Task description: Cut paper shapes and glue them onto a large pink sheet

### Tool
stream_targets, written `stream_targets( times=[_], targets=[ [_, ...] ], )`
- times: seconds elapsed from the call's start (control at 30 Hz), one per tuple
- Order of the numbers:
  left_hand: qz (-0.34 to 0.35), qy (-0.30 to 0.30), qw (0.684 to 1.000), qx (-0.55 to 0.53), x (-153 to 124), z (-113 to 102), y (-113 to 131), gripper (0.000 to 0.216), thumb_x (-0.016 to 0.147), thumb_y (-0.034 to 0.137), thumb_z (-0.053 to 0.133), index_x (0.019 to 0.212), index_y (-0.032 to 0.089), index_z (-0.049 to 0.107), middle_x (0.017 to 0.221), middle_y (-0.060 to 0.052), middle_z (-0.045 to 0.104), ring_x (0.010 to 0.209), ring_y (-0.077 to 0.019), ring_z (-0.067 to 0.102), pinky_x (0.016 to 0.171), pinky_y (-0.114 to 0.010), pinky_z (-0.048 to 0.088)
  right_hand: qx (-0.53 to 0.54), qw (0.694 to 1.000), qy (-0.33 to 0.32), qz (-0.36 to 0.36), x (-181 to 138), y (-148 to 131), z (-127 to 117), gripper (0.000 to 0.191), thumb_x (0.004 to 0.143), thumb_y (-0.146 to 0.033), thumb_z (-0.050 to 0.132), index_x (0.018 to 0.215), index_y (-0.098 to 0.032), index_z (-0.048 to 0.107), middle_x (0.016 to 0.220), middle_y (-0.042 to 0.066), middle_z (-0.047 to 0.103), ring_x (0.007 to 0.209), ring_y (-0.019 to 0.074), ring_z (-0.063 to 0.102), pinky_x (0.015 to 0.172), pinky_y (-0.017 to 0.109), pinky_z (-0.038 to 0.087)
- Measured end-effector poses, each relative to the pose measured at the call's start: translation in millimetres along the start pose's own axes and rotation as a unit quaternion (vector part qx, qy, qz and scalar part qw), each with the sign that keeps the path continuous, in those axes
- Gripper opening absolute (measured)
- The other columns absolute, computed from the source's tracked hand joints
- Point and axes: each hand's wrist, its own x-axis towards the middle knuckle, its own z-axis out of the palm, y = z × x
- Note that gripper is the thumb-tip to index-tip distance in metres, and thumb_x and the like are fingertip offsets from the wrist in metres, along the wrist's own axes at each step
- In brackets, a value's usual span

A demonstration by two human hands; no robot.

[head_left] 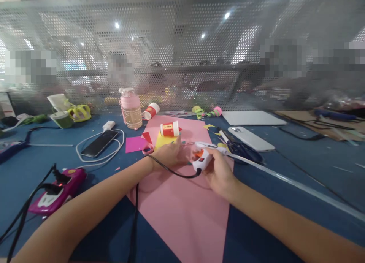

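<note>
My right hand (219, 170) grips a white hot glue gun (202, 160) with an orange trigger, its nozzle pointing left toward my other hand. A long clear glue stick (285, 176) runs from the gun's back to the right. My left hand (167, 153) rests low over pink paper (185, 213), fingers stretched and apart. One fingertip reaches the lower right edge of a red and white paper cup (169, 129) lying on its side; whether it presses on the cup I cannot tell. Beneath the cup lies a yellow paper sheet (161, 142).
Left stand a pink-topped bottle (130, 109), a phone (99, 143) with a white cable and a magenta power strip (57, 192). Scissors (245, 152) and a white phone (251, 138) lie right. The gun's black cord (173, 173) crosses my left wrist. A perforated metal screen (182, 54) rises behind.
</note>
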Motion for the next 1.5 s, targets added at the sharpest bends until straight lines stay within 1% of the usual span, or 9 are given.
stream_targets(
  times=[0.13, 0.27, 0.33, 0.5, 0.63, 0.77, 1.07, 1.27, 1.5],
  targets=[
    [-0.018, 0.001, 1.000, -0.026, -4.9, -2.4, 4.4, 0.090, 0.076, 0.051, 0.056, 0.141, 0.010, 0.007, 0.119, -0.016, 0.059, 0.099, -0.0318, 0.060, 0.077, -0.038, 0.046, -0.013, 1.000, -0.004, 0.012, -2.5, 7.7, -6.2, 0.006, 0.062, -0.023, 0.055, 0.064, -0.018, 0.058, 0.059, 0.000, 0.063, 0.048, 0.0143, 0.059, 0.048, 0.030, 0.053],
    [-0.048, -0.025, 0.998, -0.010, -5.7, -1.2, 5.9, 0.096, 0.075, 0.051, 0.057, 0.140, 0.005, 0.004, 0.109, -0.018, 0.062, 0.094, -0.0319, 0.062, 0.074, -0.038, 0.046, -0.021, 0.999, -0.024, 0.014, -3.5, 8.7, -6.6, 0.008, 0.061, -0.024, 0.056, 0.065, -0.017, 0.058, 0.057, -0.001, 0.062, 0.046, 0.0133, 0.058, 0.047, 0.028, 0.053],
    [-0.043, -0.019, 0.999, -0.020, -5.5, 0.4, 5.1, 0.096, 0.076, 0.052, 0.055, 0.140, 0.005, 0.003, 0.107, -0.018, 0.062, 0.095, -0.0319, 0.061, 0.074, -0.038, 0.046, -0.020, 0.999, -0.027, 0.016, -3.7, 9.2, -6.2, 0.009, 0.060, -0.024, 0.058, 0.065, -0.016, 0.057, 0.056, -0.002, 0.062, 0.046, 0.0134, 0.058, 0.046, 0.028, 0.053],
    [-0.046, -0.009, 0.998, -0.035, -5.7, 2.6, 3.1, 0.090, 0.079, 0.057, 0.045, 0.141, 0.006, 0.004, 0.103, -0.017, 0.064, 0.092, -0.0303, 0.062, 0.073, -0.038, 0.046, -0.018, 0.999, -0.032, 0.022, -4.1, 10.7, -5.9, 0.014, 0.058, -0.027, 0.062, 0.065, -0.016, 0.056, 0.056, -0.002, 0.060, 0.048, 0.0141, 0.059, 0.045, 0.027, 0.052],
    [-0.040, -0.005, 0.998, -0.043, -6.2, 1.1, 3.9, 0.089, 0.079, 0.056, 0.044, 0.141, 0.007, 0.004, 0.106, -0.017, 0.063, 0.096, -0.0297, 0.061, 0.075, -0.038, 0.046, -0.027, 0.999, -0.037, 0.027, -5.9, 9.1, -3.9, 0.019, 0.056, -0.028, 0.066, 0.068, -0.016, 0.057, 0.059, -0.002, 0.061, 0.050, 0.0143, 0.059, 0.044, 0.026, 0.051],
    [-0.033, -0.009, 0.998, -0.043, -6.8, -0.9, 5.3, 0.086, 0.080, 0.056, 0.041, 0.141, 0.007, 0.004, 0.104, -0.017, 0.063, 0.091, -0.0298, 0.062, 0.073, -0.038, 0.046, -0.021, 0.999, -0.031, 0.039, -7.5, 7.3, -1.8, 0.025, 0.053, -0.031, 0.071, 0.069, -0.017, 0.057, 0.059, -0.002, 0.060, 0.051, 0.0154, 0.060, 0.042, 0.026, 0.049],
    [-0.029, 0.007, 0.999, -0.041, -7.5, 1.0, 5.2, 0.086, 0.082, 0.056, 0.041, 0.140, 0.005, 0.004, 0.105, -0.018, 0.061, 0.092, -0.0305, 0.061, 0.073, -0.038, 0.046, -0.020, 0.998, -0.023, 0.051, -7.3, 5.6, -0.8, 0.030, 0.051, -0.034, 0.075, 0.072, -0.018, 0.060, 0.056, -0.003, 0.058, 0.051, 0.0156, 0.060, 0.041, 0.025, 0.046],
    [-0.037, -0.011, 0.998, -0.048, -7.2, -2.2, 7.2, 0.091, 0.079, 0.055, 0.047, 0.141, 0.006, 0.002, 0.107, -0.019, 0.061, 0.097, -0.0311, 0.060, 0.077, -0.039, 0.045, -0.028, 0.998, -0.038, 0.049, -5.5, 6.9, -1.9, 0.036, 0.046, -0.038, 0.078, 0.069, -0.019, 0.059, 0.052, -0.005, 0.055, 0.052, 0.0159, 0.060, 0.042, 0.025, 0.046],
    [-0.035, -0.006, 0.998, -0.058, -7.2, -1.5, 6.5, 0.091, 0.079, 0.054, 0.048, 0.141, 0.007, 0.001, 0.109, -0.019, 0.061, 0.099, -0.0307, 0.060, 0.078, -0.040, 0.046, -0.038, 0.997, -0.066, 0.010, -2.8, 11.0, -6.2, 0.036, 0.052, -0.042, 0.076, 0.074, -0.019, 0.059, 0.053, -0.005, 0.056, 0.049, 0.0146, 0.058, 0.043, 0.026, 0.047]
  ],
)
